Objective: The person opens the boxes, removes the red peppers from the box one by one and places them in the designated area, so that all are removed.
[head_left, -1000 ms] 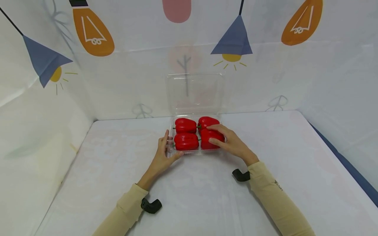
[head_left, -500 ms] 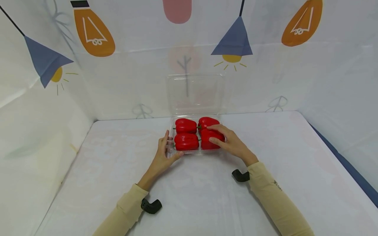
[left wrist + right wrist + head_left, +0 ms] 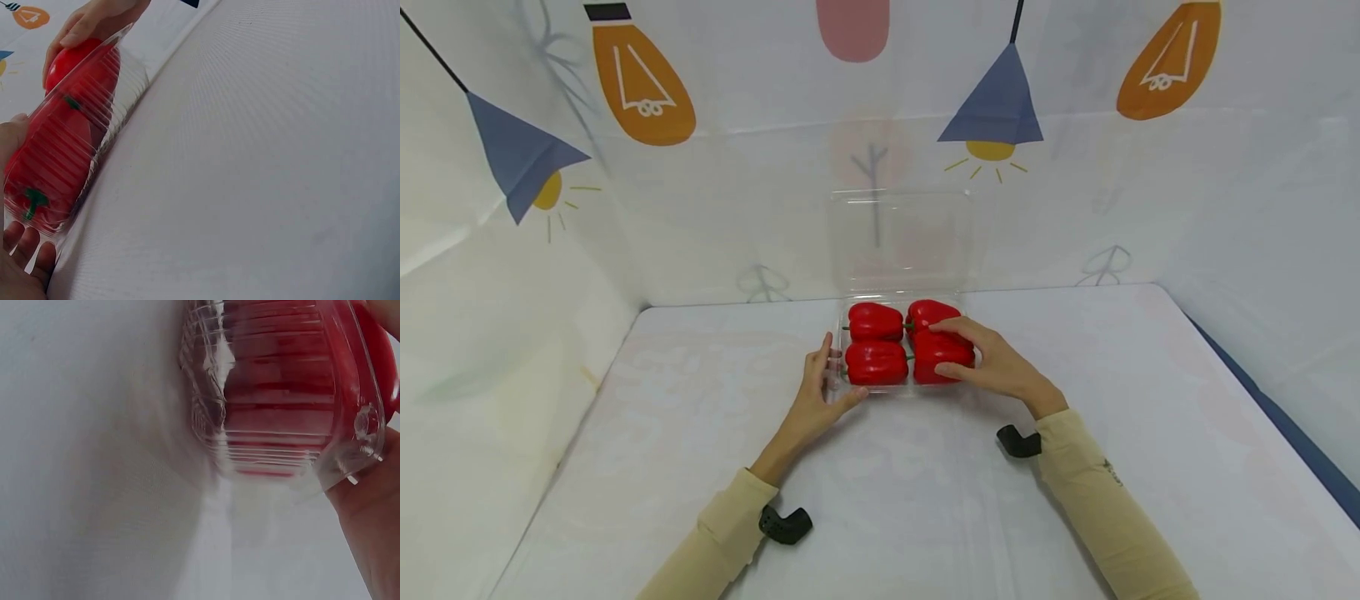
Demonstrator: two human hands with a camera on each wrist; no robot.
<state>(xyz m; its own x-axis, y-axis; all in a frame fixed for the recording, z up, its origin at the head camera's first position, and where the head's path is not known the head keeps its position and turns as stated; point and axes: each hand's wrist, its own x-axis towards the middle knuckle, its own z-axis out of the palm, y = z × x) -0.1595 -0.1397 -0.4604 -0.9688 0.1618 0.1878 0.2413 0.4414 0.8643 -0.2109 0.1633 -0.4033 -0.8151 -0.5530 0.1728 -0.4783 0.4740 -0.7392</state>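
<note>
Red bell peppers [image 3: 876,363] sit in a clear plastic clamshell [image 3: 887,389] on the white surface [image 3: 880,500]
Four lie in two rows, the lid [image 3: 901,242] raised behind; the right grip [image 3: 1000,365] pinches the near-right pepper [image 3: 931,358] between thumb and fingers, while the left grip [image 3: 815,404], fingers and thumb spread, touches the clamshell's near left corner

Head pic softly lit; R wrist dim, blurry, w/ glare on box [image 3: 272,439].

Right fingers [image 3: 964,326] around red pepper [image 3: 931,353]
</note>
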